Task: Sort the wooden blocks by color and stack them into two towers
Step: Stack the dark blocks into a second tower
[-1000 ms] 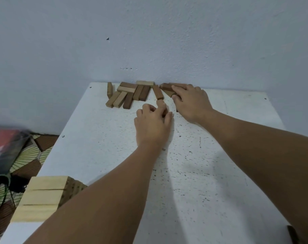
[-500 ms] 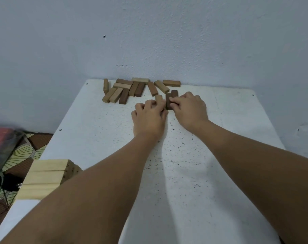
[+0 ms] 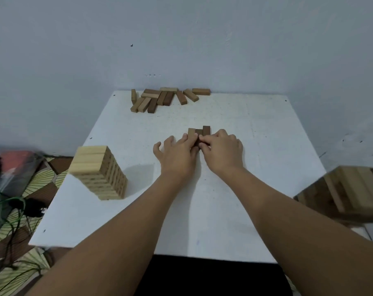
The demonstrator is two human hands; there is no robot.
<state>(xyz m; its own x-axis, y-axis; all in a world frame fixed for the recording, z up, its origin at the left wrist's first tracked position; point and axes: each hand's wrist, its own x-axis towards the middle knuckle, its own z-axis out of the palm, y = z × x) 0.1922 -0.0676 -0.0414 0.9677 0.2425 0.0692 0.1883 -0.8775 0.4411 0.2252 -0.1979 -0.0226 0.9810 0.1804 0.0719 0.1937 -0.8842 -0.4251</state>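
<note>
**Both hands on three blocks at mid-surface**

The white surface is speckled with small dark flecks and butts against a pale blue-grey wall that carries a few small dark marks. At the middle of the surface three blocks lie side by side, touching: a lighter brown one on the left and two darker ones to its right. The left hand presses straight fingers on the lighter block, thumb spread out to the side, its grip not curled round anything. The right hand has its fingers curled at the near ends of the darker blocks, and its grip pinches them.

At the far edge, against the wall, a loose pile of blocks lies flat, light and dark mixed. Near the left edge stands a tall tower of pale blocks, casting a shadow to its right. At the right edge a second stack, blurred, shows pale and darker wood.

Left of the surface the floor has a leaf-patterned mat, tangled green and black cables and a blurred red and black object.
</note>
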